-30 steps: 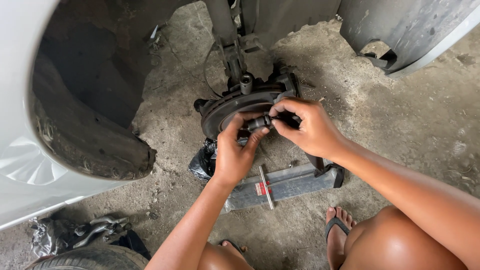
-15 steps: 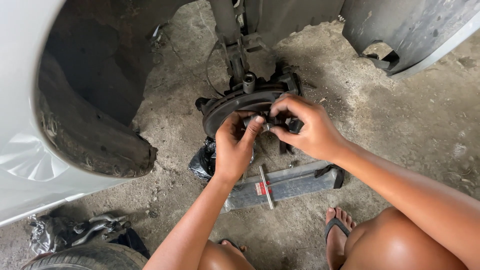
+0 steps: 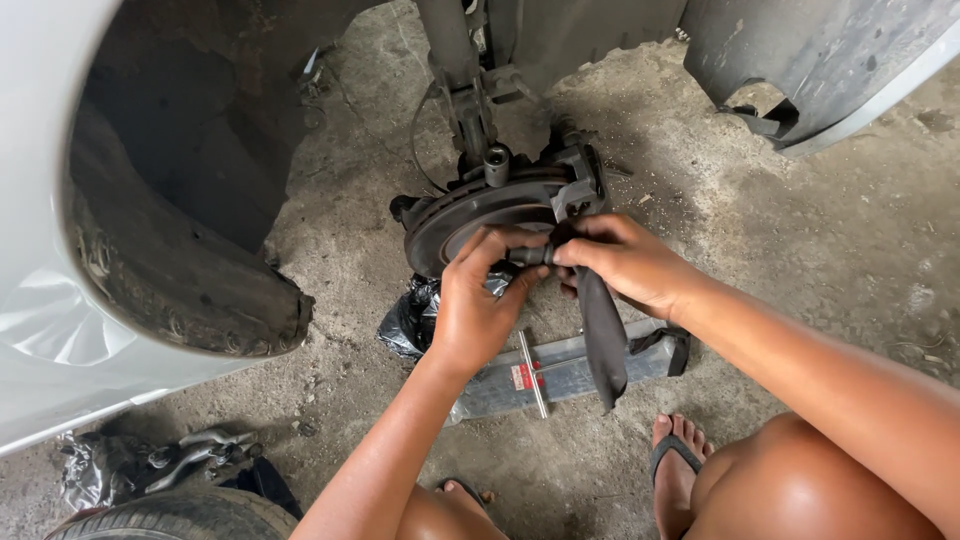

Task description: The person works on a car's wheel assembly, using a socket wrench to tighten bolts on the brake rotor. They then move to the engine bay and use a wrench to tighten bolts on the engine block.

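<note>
- Down on the concrete floor (image 3: 800, 260), a person works at a bare wheel hub under a raised car, seen from the head camera.
- The left hand (image 3: 478, 305) reaches up to the brake disc (image 3: 470, 215); its fingers (image 3: 490, 250) are curled and pinch one end of a small dark cylindrical part (image 3: 530, 256) held in front of the disc's face.
- The right hand (image 3: 625, 262) meets it from the other side, fingers pressed together around the other end of that same part and around a dark rag (image 3: 603, 335), which hangs down from the hand.
- The part sits between the two hands, just in front of the disc and just beside the brake caliper (image 3: 575, 185) at the disc's right edge.
- Above the disc rises the suspension strut (image 3: 455, 70), inside the open wheel arch (image 3: 190, 200) of the pale car body.
- Below the hands lies a flat grey metal tool case (image 3: 570, 365) with a thin metal rod (image 3: 533, 373) across it; a crumpled black plastic bag (image 3: 410, 320) lies just beside it.
- At the lower left, metal parts (image 3: 195, 455) rest on plastic near a tyre (image 3: 170, 515).
- A foot in a sandal (image 3: 675, 465) rests on the floor near the case.
</note>
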